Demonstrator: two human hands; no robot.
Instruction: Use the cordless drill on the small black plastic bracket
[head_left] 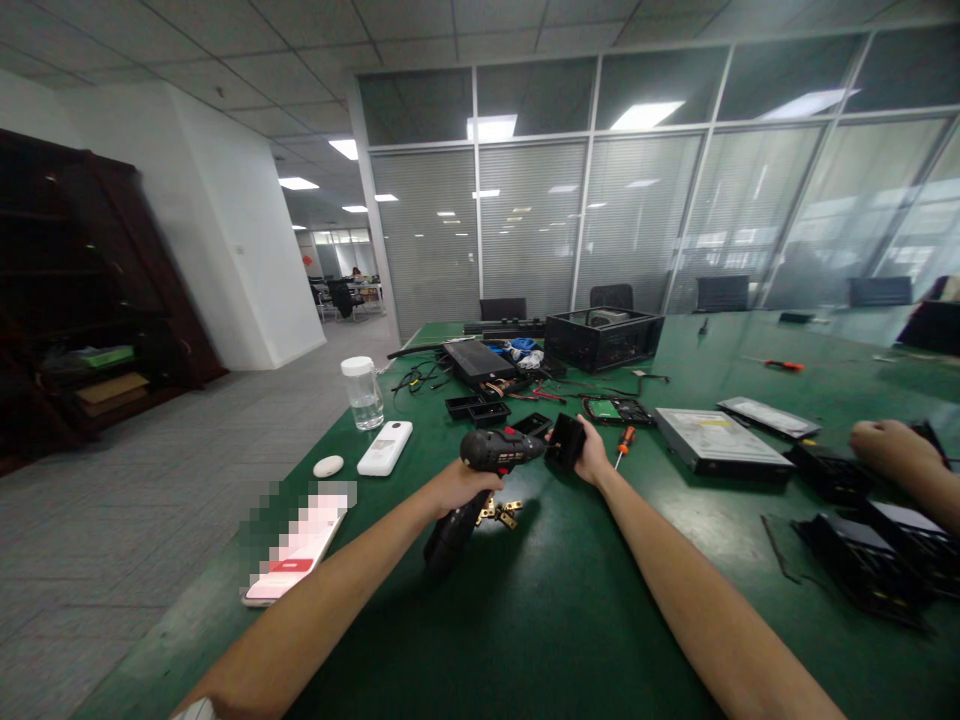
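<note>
My left hand [459,488] is wrapped around the grip of a black cordless drill [487,452], whose chuck points right. In my right hand [593,455] is a small black box-shaped part [565,443], held up off the table. The drill's tip is at or very close to the left side of this part; I cannot tell whether it touches. Below the drill, several brass-coloured metal pieces [510,515] lie in a small heap. Similar black trays [489,413] rest beyond the drill. A screwdriver [624,444] with an orange handle lies just right of my right hand.
A clear jar [364,395], a white power bank [385,448] and a phone [304,550] line the left edge. An optical drive [720,440], a black computer case [604,338] and cables spread across the green table [570,620]. Another person's hand [892,455] is at right.
</note>
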